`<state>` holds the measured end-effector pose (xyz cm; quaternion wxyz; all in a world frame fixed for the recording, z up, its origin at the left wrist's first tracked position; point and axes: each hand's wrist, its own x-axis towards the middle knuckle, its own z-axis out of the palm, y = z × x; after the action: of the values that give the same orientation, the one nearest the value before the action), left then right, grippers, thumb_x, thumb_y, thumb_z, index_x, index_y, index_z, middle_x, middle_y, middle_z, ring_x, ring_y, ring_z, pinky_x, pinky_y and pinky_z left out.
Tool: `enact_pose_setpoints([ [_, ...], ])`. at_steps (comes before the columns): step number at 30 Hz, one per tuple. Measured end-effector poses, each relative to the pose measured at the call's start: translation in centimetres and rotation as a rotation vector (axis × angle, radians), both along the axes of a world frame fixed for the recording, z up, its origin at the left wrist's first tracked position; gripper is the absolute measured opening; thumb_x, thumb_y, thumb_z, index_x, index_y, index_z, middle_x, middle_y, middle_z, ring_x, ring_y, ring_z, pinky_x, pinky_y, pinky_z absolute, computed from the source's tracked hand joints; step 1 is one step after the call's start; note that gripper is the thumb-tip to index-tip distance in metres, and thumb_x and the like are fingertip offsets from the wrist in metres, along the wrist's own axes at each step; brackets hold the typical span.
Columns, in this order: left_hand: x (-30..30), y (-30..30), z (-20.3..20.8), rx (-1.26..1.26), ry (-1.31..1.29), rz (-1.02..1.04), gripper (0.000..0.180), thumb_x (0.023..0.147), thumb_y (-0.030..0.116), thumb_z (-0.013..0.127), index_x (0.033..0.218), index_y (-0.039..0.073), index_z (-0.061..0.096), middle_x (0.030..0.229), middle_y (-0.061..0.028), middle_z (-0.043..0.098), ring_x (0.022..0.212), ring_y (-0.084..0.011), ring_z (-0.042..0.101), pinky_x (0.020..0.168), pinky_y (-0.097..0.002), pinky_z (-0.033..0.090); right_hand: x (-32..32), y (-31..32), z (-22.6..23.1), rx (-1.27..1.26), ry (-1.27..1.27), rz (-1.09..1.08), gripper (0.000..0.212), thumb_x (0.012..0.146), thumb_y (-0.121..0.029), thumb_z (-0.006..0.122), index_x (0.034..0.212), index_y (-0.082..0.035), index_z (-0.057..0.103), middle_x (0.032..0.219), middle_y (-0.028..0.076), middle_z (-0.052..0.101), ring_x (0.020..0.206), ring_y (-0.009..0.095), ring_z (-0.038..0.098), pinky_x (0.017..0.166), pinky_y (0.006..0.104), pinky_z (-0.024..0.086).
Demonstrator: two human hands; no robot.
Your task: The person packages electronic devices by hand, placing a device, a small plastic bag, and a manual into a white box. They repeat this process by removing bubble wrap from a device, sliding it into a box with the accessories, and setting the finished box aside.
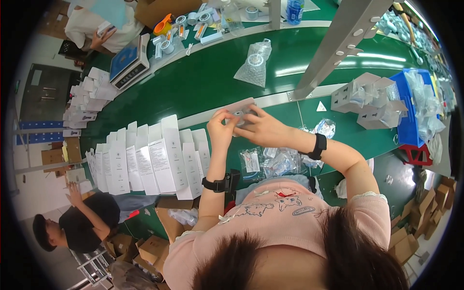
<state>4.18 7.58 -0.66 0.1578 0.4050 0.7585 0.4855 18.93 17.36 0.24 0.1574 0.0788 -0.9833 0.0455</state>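
Observation:
A small white carton [240, 103] is between my two hands over the near green table, by the metal rail of the belt. My left hand [222, 126] pinches its left side, with thumb and fingers close together. My right hand [265, 126] grips it from the right, fingers bent over its near part. The carton's inside is mostly hidden by my fingers. Just below my hands lie clear plastic bags [280, 162] with small parts in them. To the left stands a row of tall white cartons [159, 157], packed side by side with flaps raised.
Beyond the rail, a bubble-wrapped item [255, 60] lies on the green belt [203, 72]. A metal post [333, 50] rises at right. Open white boxes [355, 94] and a blue bin [403, 106] stand farther right. A scale [129, 60] sits far left; two other people work there.

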Motion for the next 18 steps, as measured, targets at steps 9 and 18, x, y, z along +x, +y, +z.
enact_pose_setpoints([
  [9,-4.5,-7.8,5.9,-1.039,0.870,0.370,0.069,0.068,0.017,0.069,0.128,0.015,0.037,0.135,-0.0162,0.030,0.128,-0.0347,0.023,0.098,-0.0574,0.020,-0.1,1.5,-6.1,-0.965,0.234,-0.317,0.107,0.053,-0.023,0.081,0.136,-0.004,0.015,0.134,0.019,0.029,0.124,0.032,0.030,0.104,0.0436,0.020],
  [18,-1.0,-7.0,6.6,-0.440,0.567,0.054,0.060,0.073,-0.007,0.043,0.130,0.013,0.038,0.136,-0.0144,0.029,0.128,-0.0360,0.023,0.098,-0.0560,0.019,-5.7,12.1,-2.9,-1.368,0.969,-0.645,0.107,0.054,-0.009,0.080,0.135,-0.004,0.011,0.127,0.013,0.032,0.117,0.024,0.035,0.097,0.0353,0.032],
])
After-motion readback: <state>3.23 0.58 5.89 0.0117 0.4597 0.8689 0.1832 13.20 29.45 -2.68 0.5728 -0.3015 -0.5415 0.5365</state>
